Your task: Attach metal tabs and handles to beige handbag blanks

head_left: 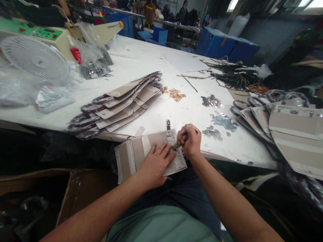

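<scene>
My left hand (155, 164) lies flat with fingers stretched out on a beige bag panel (131, 156) that rests on my lap at the table's near edge. My right hand (189, 141) is closed in a fist around a small metal tool (176, 145), whose tip touches the panel near a metal fitting just beyond my left fingertips. A short dark strap tab (168, 124) sticks out past the panel's far edge onto the white table (156, 64).
A fanned stack of beige panels (118, 107) lies left of centre. Gold fittings (177, 94) and silver metal pieces (223, 121) are scattered ahead. More panels (292, 129) are piled at right. A white fan (35, 58), plastic bags and a machine stand at back left; a cardboard box (75, 188) sits below left.
</scene>
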A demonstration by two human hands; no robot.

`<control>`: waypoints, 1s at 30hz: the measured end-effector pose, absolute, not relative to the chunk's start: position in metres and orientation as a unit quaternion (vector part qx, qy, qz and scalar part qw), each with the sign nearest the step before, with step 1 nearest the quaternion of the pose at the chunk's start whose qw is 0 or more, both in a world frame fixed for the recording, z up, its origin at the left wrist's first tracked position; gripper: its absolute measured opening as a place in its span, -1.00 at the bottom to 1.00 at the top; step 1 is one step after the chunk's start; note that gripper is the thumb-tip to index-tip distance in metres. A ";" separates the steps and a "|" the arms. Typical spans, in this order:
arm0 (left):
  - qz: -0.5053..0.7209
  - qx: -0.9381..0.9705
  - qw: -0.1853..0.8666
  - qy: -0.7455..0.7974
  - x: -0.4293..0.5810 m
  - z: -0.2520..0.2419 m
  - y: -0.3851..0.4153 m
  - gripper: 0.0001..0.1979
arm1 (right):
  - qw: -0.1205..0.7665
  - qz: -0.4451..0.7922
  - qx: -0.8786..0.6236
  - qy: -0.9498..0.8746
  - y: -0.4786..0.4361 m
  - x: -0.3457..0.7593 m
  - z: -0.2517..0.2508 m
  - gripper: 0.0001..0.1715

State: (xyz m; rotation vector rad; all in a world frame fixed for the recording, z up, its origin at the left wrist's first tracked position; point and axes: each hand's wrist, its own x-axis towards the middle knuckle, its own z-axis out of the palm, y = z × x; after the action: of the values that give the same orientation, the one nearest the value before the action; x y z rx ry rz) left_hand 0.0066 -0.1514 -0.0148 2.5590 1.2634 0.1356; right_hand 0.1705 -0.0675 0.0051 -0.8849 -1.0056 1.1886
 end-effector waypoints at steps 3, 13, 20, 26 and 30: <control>0.072 0.884 0.144 0.438 0.006 -0.017 -0.152 -0.08 | 0.509 0.418 -0.391 -0.643 -0.078 0.152 0.015 -0.61; 0.086 0.873 0.147 0.458 0.004 -0.020 -0.161 -0.10 | 0.443 0.472 -0.418 -0.638 -0.067 0.151 0.034 -0.52; 0.130 0.868 0.161 0.452 0.005 -0.027 -0.157 -0.07 | 0.320 0.376 -0.324 -0.807 -0.081 0.132 0.033 -0.56; 0.104 0.867 0.153 0.464 0.004 -0.019 -0.158 -0.06 | 0.352 0.395 -0.358 -0.769 -0.073 0.147 0.036 -0.54; 0.072 0.872 0.157 0.458 0.003 -0.015 -0.158 -0.07 | 0.485 0.473 -0.378 -0.631 -0.074 0.162 0.041 -0.51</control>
State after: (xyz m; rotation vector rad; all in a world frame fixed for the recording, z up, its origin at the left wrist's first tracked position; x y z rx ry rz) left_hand 0.0028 -0.1584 -0.0148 2.4956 1.3114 0.2065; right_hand 0.1622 -0.0736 0.0410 -0.9209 -1.5364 1.1509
